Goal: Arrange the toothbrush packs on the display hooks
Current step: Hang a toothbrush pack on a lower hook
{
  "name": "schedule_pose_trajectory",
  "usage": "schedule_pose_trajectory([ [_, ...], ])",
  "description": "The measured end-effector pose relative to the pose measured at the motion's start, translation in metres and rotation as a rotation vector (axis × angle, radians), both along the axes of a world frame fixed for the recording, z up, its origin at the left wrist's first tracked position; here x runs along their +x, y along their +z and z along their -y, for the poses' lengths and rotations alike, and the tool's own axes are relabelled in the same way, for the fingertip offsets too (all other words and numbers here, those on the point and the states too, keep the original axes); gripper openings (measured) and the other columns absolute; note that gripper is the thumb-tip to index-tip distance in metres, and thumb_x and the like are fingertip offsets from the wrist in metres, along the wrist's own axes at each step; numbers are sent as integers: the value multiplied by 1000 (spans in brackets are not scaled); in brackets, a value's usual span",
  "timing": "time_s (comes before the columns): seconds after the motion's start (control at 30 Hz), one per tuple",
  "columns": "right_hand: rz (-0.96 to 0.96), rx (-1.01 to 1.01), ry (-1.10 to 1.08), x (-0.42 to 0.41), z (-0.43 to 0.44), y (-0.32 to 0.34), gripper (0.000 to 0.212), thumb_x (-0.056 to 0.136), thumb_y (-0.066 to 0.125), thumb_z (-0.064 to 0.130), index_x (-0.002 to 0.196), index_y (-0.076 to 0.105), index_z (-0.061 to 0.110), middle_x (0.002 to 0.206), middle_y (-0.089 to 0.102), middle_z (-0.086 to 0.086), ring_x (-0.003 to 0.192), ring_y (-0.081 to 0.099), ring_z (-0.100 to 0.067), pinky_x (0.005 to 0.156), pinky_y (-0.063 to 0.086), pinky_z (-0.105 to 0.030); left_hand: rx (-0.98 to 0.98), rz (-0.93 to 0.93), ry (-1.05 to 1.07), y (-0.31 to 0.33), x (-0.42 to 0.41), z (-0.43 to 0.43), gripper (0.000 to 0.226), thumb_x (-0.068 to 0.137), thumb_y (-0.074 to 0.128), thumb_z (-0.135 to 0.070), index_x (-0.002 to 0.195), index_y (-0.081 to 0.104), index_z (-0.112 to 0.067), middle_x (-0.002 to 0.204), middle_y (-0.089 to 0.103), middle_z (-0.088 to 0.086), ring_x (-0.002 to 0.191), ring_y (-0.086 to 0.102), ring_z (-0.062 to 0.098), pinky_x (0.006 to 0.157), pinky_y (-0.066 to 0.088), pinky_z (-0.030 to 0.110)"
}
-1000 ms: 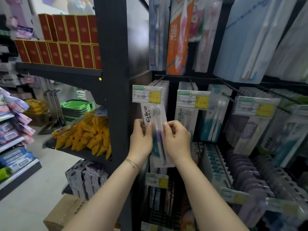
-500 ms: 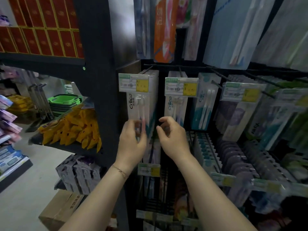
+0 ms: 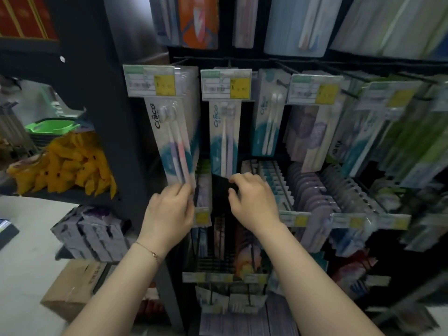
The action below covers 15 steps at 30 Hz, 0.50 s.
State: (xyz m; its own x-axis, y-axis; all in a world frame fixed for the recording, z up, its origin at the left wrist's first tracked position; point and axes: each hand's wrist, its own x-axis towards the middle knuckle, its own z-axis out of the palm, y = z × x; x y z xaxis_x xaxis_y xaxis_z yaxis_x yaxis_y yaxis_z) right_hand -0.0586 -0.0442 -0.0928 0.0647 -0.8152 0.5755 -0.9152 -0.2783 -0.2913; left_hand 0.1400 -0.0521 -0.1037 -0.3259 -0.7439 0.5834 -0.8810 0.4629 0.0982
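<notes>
Fingers (image 3: 184, 191) of the left hand (image 3: 169, 214) are together and curled against the lower edge of a flat white-and-teal card toothbrush pack (image 3: 173, 141); the thumb is hidden. The toothbrush pack rises from these fingers, tilted slightly to the left at the top, at the front of a stack of like packs. Its clear blister holds two white-headed brushes, one lilac-handled, one pink-handled. Dark lettering runs up its left side. A white-and-yellow paper price label (image 3: 150, 81) covers its top.

Fingers (image 3: 242, 178) of the right hand (image 3: 254, 204) are loosely curled, slightly apart, holding nothing. Just above them hangs a second toothbrush pack (image 3: 224, 141), same card, with white and lilac handles. Contact with it cannot be determined.
</notes>
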Motion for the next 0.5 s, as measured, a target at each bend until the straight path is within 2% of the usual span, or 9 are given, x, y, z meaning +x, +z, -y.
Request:
schedule_pose_trajectory([
  [0.17, -51, -7, -2, -5, -18, -18, 17, 84, 62, 14, 100, 65, 9, 90, 64, -9, 84, 59, -31, 64, 46, -38, -88, 90, 6, -11, -13, -26, 13, 87, 45, -18, 84, 57, -12, 73, 53, 2, 64, 53, 26, 51, 35, 33],
  [0.27, -57, 8, 28, -3, -32, -31, 15, 83, 62, 14, 98, 64, 10, 88, 62, -8, 83, 58, -31, 65, 47, -38, -108, 118, -14, -20, -22, -44, 7, 86, 49, -16, 80, 52, -14, 69, 49, 2, 61, 51, 27, 52, 28, 31],
  [0.37, -89, 47, 50, -1, -45, -46, 14, 85, 61, 15, 98, 63, 11, 89, 61, -7, 85, 57, -29, 67, 47, -38, -44, 123, -25, -36, -26, -58, 5, 84, 51, -17, 81, 54, -13, 71, 52, 2, 63, 53, 26, 53, 32, 32],
  [0.5, -95, 131, 59, 3, -52, -68, 14, 86, 59, 18, 98, 62, 13, 91, 61, -6, 88, 56, -29, 69, 45, -38, 55, 160, -3, -59, -24, -65, 15, 85, 46, -21, 87, 58, -14, 74, 54, 1, 64, 54, 24, 51, 38, 35],
])
